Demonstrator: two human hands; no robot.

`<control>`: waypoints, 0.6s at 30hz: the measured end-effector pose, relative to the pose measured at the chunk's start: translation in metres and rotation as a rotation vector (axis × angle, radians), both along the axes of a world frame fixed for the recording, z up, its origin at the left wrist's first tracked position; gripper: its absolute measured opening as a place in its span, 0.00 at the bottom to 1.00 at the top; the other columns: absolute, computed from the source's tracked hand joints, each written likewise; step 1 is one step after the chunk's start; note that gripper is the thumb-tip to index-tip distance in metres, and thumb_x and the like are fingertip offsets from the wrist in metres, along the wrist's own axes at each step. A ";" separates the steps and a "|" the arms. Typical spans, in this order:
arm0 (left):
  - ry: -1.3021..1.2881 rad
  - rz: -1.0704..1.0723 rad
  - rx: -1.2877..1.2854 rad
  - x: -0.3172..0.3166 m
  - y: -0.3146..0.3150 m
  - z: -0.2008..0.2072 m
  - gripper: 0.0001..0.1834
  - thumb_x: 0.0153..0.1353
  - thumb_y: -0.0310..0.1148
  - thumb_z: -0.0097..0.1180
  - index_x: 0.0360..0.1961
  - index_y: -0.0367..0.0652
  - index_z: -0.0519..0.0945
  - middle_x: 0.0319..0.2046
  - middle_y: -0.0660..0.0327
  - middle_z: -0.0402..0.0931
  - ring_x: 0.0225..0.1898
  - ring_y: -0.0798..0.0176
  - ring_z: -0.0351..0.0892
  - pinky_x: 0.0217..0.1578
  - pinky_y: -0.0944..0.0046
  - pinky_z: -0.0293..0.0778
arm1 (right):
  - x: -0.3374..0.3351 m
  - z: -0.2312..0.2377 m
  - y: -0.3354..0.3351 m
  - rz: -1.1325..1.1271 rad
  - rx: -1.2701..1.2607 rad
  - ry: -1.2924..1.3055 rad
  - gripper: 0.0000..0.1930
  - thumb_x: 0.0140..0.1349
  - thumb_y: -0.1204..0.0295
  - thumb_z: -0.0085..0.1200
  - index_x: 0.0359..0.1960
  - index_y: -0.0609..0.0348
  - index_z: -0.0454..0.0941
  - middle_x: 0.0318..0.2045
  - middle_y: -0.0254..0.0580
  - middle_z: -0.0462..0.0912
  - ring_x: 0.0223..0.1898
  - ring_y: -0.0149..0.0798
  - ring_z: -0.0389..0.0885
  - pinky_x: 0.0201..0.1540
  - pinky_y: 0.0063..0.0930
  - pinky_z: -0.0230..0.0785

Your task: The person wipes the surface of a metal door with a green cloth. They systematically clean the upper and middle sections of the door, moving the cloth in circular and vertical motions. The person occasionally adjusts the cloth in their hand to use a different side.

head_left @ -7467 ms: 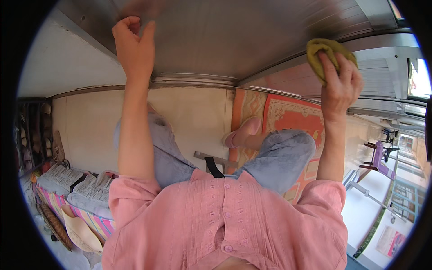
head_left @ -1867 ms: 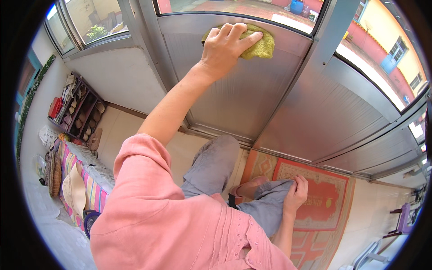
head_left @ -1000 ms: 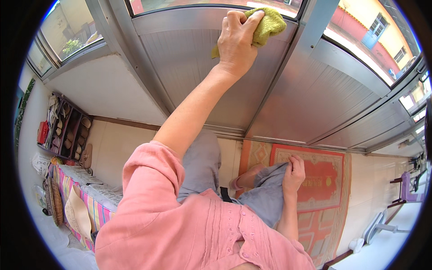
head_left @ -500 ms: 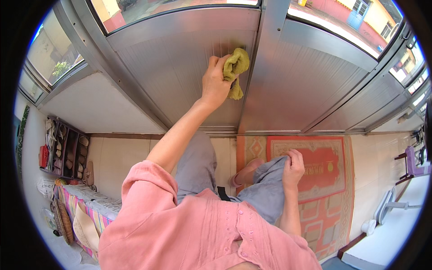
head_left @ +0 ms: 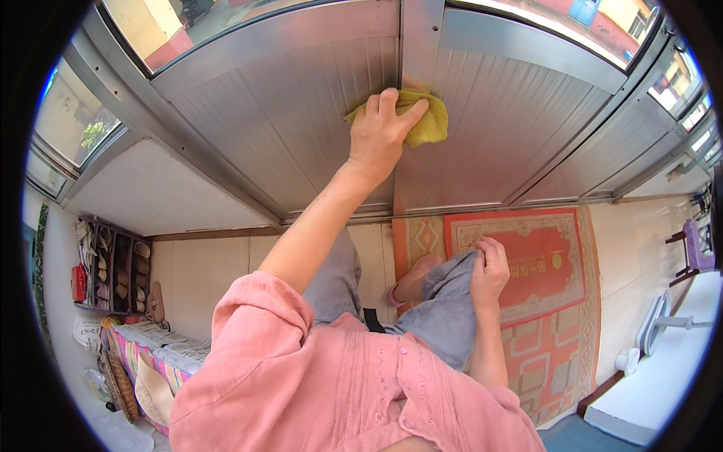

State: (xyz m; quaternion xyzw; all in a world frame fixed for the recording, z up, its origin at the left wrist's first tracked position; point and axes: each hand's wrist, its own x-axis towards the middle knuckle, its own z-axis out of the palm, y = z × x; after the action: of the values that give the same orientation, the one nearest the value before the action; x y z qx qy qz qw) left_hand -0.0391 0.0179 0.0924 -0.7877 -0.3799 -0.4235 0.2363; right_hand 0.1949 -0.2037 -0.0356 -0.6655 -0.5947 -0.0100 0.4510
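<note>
Fingers point(head_left: 388, 98) of the left hand point(head_left: 374, 143) hold a yellow-green cloth point(head_left: 429, 129) against a metal door, its folds straddling the upright seam point(head_left: 396, 181) between two panels. Half a second ago the cloth was bunched upright on the left-hand panel, short of the seam; now it lies flatter, its long axis running sideways, a narrow corner pointing left and the broad end right. The right hand point(head_left: 489, 270) remains at the trousered right knee point(head_left: 454, 290); whether its curled fingers grip the fabric cannot be told. Knuckles hide the cloth's middle, and the windows point(head_left: 226, 26) above are cut off.
</note>
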 end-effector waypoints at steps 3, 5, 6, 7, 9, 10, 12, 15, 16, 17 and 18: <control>0.109 -0.012 -0.221 -0.007 -0.009 -0.055 0.32 0.48 0.20 0.64 0.55 0.60 0.82 0.47 0.60 0.67 0.44 0.54 0.75 0.35 0.56 0.77 | 0.001 0.000 0.002 -0.004 -0.008 -0.010 0.09 0.58 0.83 0.56 0.39 0.63 0.84 0.45 0.47 0.85 0.47 0.52 0.85 0.50 0.41 0.78; 0.106 -0.005 -0.294 -0.007 -0.014 -0.054 0.35 0.44 0.18 0.66 0.56 0.60 0.83 0.45 0.60 0.68 0.44 0.54 0.75 0.37 0.55 0.77 | 0.000 0.000 0.002 -0.001 -0.016 -0.028 0.09 0.58 0.83 0.56 0.40 0.63 0.84 0.45 0.47 0.85 0.47 0.52 0.85 0.50 0.41 0.78; 0.105 -0.001 -0.331 -0.005 -0.015 -0.053 0.36 0.42 0.17 0.66 0.56 0.60 0.83 0.44 0.60 0.69 0.44 0.53 0.75 0.38 0.55 0.77 | 0.000 -0.001 0.001 0.003 -0.021 -0.039 0.09 0.58 0.83 0.56 0.40 0.63 0.84 0.45 0.47 0.85 0.47 0.52 0.85 0.51 0.40 0.78; 0.058 -0.011 -0.256 -0.004 -0.013 -0.040 0.36 0.43 0.17 0.67 0.56 0.60 0.83 0.44 0.60 0.69 0.44 0.54 0.75 0.38 0.55 0.77 | 0.000 0.000 0.001 0.009 -0.020 -0.047 0.09 0.58 0.83 0.56 0.40 0.63 0.84 0.45 0.47 0.85 0.47 0.51 0.85 0.51 0.40 0.78; -0.026 -0.044 -0.112 0.000 -0.007 0.011 0.36 0.43 0.17 0.67 0.56 0.60 0.83 0.43 0.61 0.69 0.44 0.54 0.75 0.39 0.55 0.77 | 0.002 0.001 0.001 -0.007 -0.012 -0.025 0.10 0.58 0.83 0.56 0.40 0.63 0.83 0.45 0.47 0.85 0.47 0.52 0.85 0.51 0.41 0.78; -0.057 -0.031 0.003 0.003 0.000 0.042 0.36 0.43 0.18 0.67 0.56 0.60 0.83 0.44 0.61 0.69 0.44 0.54 0.75 0.39 0.56 0.77 | 0.002 0.002 0.000 -0.011 -0.014 -0.013 0.10 0.58 0.83 0.56 0.40 0.63 0.83 0.45 0.47 0.85 0.47 0.52 0.85 0.51 0.41 0.78; -0.127 -0.007 0.169 0.012 0.012 0.102 0.36 0.43 0.18 0.68 0.56 0.61 0.83 0.43 0.62 0.68 0.45 0.55 0.75 0.39 0.56 0.77 | 0.002 0.003 0.000 -0.009 -0.012 -0.006 0.10 0.58 0.83 0.56 0.40 0.63 0.83 0.45 0.47 0.85 0.47 0.52 0.84 0.50 0.41 0.78; -0.154 -0.001 0.183 0.026 0.007 0.137 0.36 0.42 0.19 0.68 0.55 0.62 0.83 0.42 0.63 0.67 0.45 0.55 0.74 0.39 0.56 0.77 | -0.002 0.006 0.001 -0.005 -0.013 0.011 0.10 0.57 0.83 0.56 0.40 0.63 0.83 0.45 0.47 0.85 0.47 0.53 0.84 0.50 0.42 0.78; -0.149 -0.001 0.166 0.029 0.005 0.140 0.36 0.42 0.20 0.68 0.55 0.62 0.83 0.42 0.63 0.67 0.45 0.56 0.74 0.39 0.56 0.77 | -0.004 0.007 0.002 -0.001 -0.010 0.017 0.10 0.57 0.83 0.56 0.40 0.63 0.83 0.45 0.47 0.85 0.46 0.53 0.84 0.50 0.42 0.78; -0.095 0.009 0.200 0.028 0.008 0.131 0.35 0.42 0.20 0.67 0.55 0.63 0.83 0.42 0.63 0.67 0.44 0.56 0.73 0.39 0.56 0.76 | -0.004 0.008 0.002 -0.002 -0.007 0.000 0.09 0.57 0.83 0.56 0.40 0.63 0.83 0.45 0.47 0.85 0.46 0.53 0.84 0.50 0.42 0.78; -0.040 0.019 0.234 0.027 0.014 0.112 0.35 0.43 0.20 0.67 0.55 0.63 0.83 0.41 0.63 0.67 0.44 0.57 0.73 0.39 0.56 0.75 | -0.004 0.008 0.002 -0.004 -0.003 -0.018 0.09 0.57 0.83 0.56 0.40 0.63 0.83 0.44 0.47 0.85 0.46 0.53 0.84 0.50 0.42 0.78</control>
State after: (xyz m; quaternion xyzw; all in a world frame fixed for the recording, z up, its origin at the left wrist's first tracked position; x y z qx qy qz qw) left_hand -0.0123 0.0321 0.2039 -0.7425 -0.3400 -0.4785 0.3227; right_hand 0.1910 -0.2019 -0.0276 -0.6674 -0.5973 -0.0159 0.4445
